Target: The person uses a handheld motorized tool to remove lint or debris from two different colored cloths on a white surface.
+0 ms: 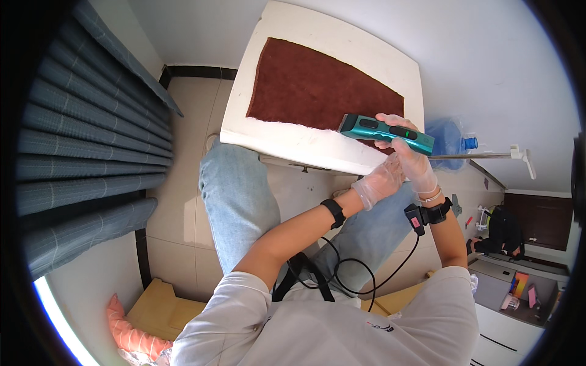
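My right hand (pixel 414 167), in a clear plastic glove, is closed around a teal cordless hair clipper (pixel 387 131). A small green light glows on the clipper's body, and its blade end points left, at the near edge of a dark brown cloth (pixel 316 84). That cloth lies spread on a white tabletop (pixel 284 137). Also gloved, my left hand (pixel 382 179) is just below the right one, by the table's near right edge. Its fingers overlap the right hand in the picture and are partly hidden, so whether they grip anything does not show.
Blue-grey curtains (pixel 100 137) hang at the left. Right of the table are a large blue water bottle (pixel 446 137) and a metal rod (pixel 476 156). A black cable (pixel 352 261) loops from my right wrist strap across my lap. Another person (pixel 501 231) is farther right.
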The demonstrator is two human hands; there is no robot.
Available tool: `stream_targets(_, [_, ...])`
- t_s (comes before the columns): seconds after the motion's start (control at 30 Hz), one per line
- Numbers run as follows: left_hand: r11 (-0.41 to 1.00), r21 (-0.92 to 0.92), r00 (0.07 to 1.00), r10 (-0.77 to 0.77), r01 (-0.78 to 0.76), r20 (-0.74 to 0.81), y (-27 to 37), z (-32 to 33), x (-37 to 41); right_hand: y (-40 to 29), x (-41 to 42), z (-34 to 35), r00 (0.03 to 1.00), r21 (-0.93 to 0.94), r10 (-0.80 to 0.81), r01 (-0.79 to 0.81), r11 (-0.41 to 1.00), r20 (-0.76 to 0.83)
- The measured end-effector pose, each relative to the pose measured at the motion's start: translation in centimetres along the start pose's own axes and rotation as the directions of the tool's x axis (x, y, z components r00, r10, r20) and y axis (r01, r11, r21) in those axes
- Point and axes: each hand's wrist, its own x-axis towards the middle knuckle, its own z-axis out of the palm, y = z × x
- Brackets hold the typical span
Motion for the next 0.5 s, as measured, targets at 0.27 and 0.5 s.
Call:
stream_targets(0.27, [0.997, -0.065, 0.995, -0.043, 0.049, 0.085, 0.7, 0.0, 0.0, 0.5, 0.4, -0.4, 0.999, 0.042, -0.043, 0.044, 0.998, -0.032])
stream_targets(0.5, [0.997, 0.072, 0.977, -0.024, 0.009, 0.211, 0.8, 0.4, -0.1, -0.1, 1.3, 1.0, 1.0, -0.004, 0.018, -0.018, 1.0, 0.024])
